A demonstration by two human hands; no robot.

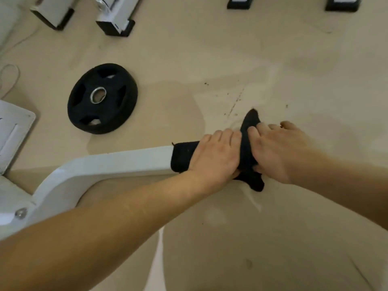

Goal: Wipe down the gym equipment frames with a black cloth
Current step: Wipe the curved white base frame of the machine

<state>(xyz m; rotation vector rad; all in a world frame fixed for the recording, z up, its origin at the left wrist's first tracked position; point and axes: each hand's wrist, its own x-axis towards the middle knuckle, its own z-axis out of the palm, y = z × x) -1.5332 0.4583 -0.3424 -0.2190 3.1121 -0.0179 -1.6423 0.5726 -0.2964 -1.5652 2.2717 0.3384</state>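
Gym. A black rubber weight plate (102, 98) with a steel centre ring lies flat on the pale beige floor (210, 49). Below the plate runs a curved white machine frame (117, 162), with a bolt (21, 213) at its joint. Above the plate are white machine legs (115, 24) with black ends. Far right of those are two more black feet (239, 2).

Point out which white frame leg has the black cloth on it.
The curved foreground leg: the left hand and right hand hold the black cloth around its end. The black-capped legs beyond are bare.
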